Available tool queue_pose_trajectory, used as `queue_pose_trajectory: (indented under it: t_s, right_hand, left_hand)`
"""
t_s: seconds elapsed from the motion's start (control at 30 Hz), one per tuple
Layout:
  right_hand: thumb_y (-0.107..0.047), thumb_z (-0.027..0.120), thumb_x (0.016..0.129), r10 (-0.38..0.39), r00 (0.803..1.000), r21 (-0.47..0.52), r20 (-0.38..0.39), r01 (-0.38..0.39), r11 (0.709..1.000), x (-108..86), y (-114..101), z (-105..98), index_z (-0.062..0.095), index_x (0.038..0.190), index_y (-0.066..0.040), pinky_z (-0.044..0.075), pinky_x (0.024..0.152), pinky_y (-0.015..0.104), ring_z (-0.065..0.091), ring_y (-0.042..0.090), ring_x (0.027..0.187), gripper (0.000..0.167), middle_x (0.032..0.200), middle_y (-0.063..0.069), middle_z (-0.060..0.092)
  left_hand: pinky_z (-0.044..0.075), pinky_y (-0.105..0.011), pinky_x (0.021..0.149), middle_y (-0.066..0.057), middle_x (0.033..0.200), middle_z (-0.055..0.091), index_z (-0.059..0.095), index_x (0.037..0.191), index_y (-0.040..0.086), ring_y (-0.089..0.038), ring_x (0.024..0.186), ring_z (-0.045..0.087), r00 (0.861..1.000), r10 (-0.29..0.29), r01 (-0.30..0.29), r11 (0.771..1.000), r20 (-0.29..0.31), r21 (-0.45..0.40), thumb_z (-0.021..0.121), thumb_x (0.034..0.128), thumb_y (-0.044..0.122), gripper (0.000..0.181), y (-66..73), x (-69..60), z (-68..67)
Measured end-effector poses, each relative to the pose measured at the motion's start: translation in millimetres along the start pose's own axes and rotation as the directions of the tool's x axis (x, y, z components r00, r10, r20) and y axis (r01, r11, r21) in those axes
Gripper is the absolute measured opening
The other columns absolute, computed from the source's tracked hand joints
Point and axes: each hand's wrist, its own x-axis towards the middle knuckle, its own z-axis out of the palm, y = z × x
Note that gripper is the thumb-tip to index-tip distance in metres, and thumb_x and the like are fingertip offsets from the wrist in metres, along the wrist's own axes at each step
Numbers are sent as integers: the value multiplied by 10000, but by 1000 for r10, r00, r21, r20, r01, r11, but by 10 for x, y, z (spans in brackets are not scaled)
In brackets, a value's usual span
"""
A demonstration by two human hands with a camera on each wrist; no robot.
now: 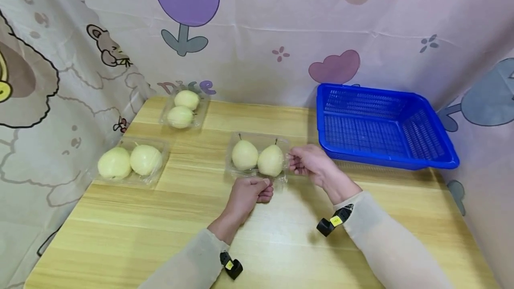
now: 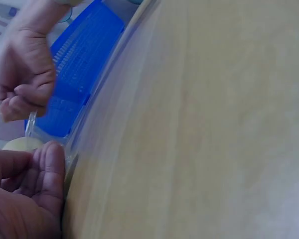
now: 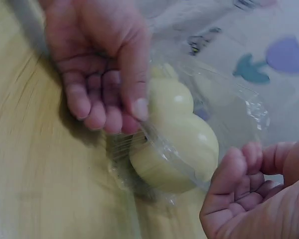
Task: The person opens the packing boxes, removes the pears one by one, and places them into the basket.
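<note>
From far off I see two pale sleeves (image 1: pixel 188 260) reach over the table (image 1: pixel 289 262), on the near side of the blue basket (image 1: pixel 389 162). The left hand (image 1: pixel 249 193) is left of the basket and nearer than it; its thumb and fingers are pinched shut on clear wrap (image 3: pixel 162 144). The right hand (image 1: pixel 308 159) is just left of the basket's near corner, its fingers curled in and pinching the wrap too. The clear tray (image 1: pixel 263 137) with two pears (image 1: pixel 245 155) lies left of the basket, by both hands.

Farther left of the basket is another pack of pears (image 1: pixel 114 163), and a third pack (image 1: pixel 180 117) sits left of it by the back edge. Behind the basket hangs a cloth (image 1: pixel 257 3) with pictures.

My head view hardly shows the wrap; the right wrist view shows a shiny fold running from the left thumb across a pear. The left wrist view shows a thin clear strip under the right fingers.

The basket is close to the table's back and right edges. I see a small gap between it and the right hand, with more room on its near side.
</note>
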Motion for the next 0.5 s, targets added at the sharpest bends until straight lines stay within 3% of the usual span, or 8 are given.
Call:
queue_pose_trajectory:
  t_s: [0.1,0.3,0.4,0.5]
  right_hand:
    - [-90,537,1036,-34,999,-52,3,34,998,-43,-51,17,637,982,7,536,613,212,626,131,717,150,774,3,650]
    - [-122,540,1054,-17,1000,-17,25,17,1000,-27,22,-54,649,1018,-11,533,611,213,639,119,714,159,793,-3,677]
    - [-107,525,1077,17,997,60,73,-22,998,-41,-56,-74,661,1021,-8,555,631,219,655,116,707,177,796,7,700]
    - [-116,527,1084,10,997,185,77,-24,982,-67,-276,-72,671,982,-37,562,631,206,655,109,693,193,799,13,702]
  left_hand:
    - [655,-255,724,-190,889,777,731,1101,-173,-123,739,740,1000,10,-10,1000,13,6,648,1029,65,262,3,-4,-4]
    - [654,-253,742,-143,896,774,703,1155,-185,-123,767,743,997,-36,38,999,73,-19,628,1041,65,285,35,10,-41]
    - [654,-254,738,-134,891,763,688,1163,-199,-130,764,738,994,-63,66,997,87,-31,612,1042,44,282,46,7,-62]
    - [657,-265,739,-123,871,758,676,1161,-219,-135,756,738,994,-60,64,997,92,-35,611,1033,23,281,48,-1,-67]
